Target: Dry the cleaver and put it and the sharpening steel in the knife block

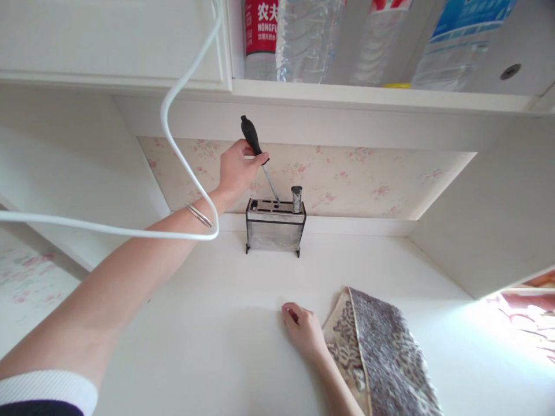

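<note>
Steel in rod form, fitted with a black handle, is what the left hand is closed around: a sharpening rod is gripped at the lower end of its handle, fingers wrapped and thumb pressed near the collar. The rod is tilted, handle up and to the left, and its thin metal shaft runs down into a slot at the top of the knife block, which stands on the white counter against the flowered back wall. The tool is judged to be stiff and fairly light, with most of its weight in the shaft; the textured, swollen handle is the natural place for a grip, since the bare shaft would be slick and narrow. The handle looks dark and bulbous at its tip, the shaft slim and grey. A second metal handle is seen standing upright in the block just beside the shaft. The right hand is laid on the counter with its fingers loosely curled, holding nothing, touching the edge of a patterned towel. A white cable is looped across the left forearm, and bottles are ranged on the shelf above.
</note>
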Tool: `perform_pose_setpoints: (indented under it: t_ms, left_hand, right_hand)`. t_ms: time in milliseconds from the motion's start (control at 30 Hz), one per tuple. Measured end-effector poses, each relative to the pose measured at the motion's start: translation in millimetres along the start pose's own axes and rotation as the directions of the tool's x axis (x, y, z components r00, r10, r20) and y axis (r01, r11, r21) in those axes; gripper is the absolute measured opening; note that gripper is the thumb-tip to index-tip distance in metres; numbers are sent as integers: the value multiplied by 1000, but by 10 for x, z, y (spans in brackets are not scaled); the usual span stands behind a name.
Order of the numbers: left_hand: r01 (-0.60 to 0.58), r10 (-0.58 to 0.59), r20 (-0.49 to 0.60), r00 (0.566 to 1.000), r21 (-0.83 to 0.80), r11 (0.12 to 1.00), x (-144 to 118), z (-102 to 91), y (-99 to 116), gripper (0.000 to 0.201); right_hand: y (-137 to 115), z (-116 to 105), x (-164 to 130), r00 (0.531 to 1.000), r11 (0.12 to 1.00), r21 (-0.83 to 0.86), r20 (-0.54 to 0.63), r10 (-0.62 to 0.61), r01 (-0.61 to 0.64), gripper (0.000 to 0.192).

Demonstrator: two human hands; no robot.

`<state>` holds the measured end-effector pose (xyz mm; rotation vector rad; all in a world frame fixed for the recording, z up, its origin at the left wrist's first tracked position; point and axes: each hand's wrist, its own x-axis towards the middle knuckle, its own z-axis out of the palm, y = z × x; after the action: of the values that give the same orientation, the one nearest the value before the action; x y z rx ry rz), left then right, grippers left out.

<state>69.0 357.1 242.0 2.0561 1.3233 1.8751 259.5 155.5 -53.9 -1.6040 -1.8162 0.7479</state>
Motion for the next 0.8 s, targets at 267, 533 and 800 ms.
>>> perform_pose_setpoints:
  t_ms: [267, 533, 800]
  left_hand:
    - [39, -40, 35, 999, 22, 999, 62, -101, -78, 24]
    - [16, -24, 78, 997, 97, 995, 60, 50, -2, 26]
    - [3, -75, 320, 944, 218, 976, -15, 526, -261, 26]
  right_hand:
    - [17, 17, 21, 1000, 1000, 0, 4, -13, 13, 25]
    - [11, -1, 35, 1000, 1000, 11, 8, 6, -6, 25]
    - [41, 3, 33, 1000, 999, 36, 5, 5, -5, 26]
